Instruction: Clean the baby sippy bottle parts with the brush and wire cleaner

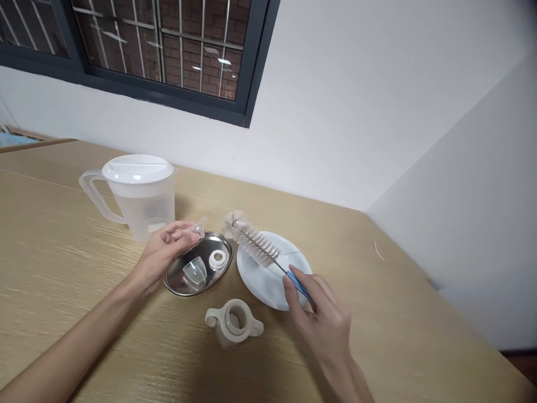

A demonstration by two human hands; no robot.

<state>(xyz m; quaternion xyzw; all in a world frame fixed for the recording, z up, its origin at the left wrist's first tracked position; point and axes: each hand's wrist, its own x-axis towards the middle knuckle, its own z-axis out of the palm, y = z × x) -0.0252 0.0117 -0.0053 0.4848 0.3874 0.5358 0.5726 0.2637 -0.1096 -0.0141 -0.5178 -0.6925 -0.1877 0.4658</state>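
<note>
My left hand (pixel 170 246) pinches a clear bottle nipple (pixel 198 228) above the edge of an oval metal tray (pixel 178 287). In that tray lie a translucent cap (pixel 195 272) and a white collar ring (pixel 217 259). A bottle brush (pixel 255 242) with white bristles and a blue handle is gripped in my right hand (pixel 321 308); its bristles hang over a white plate (pixel 268 291). Between my forearms, a baby bottle (pixel 235 322) with two side handles stands upright, its mouth uncovered.
A lidded translucent pitcher (pixel 142 196) stands at the back left, behind my left hand. A thin pale strip (pixel 378 251) lies on the table (pixel 403 313) at the right. The wall (pixel 319 123) and a barred window (pixel 168 45) border the table's far side.
</note>
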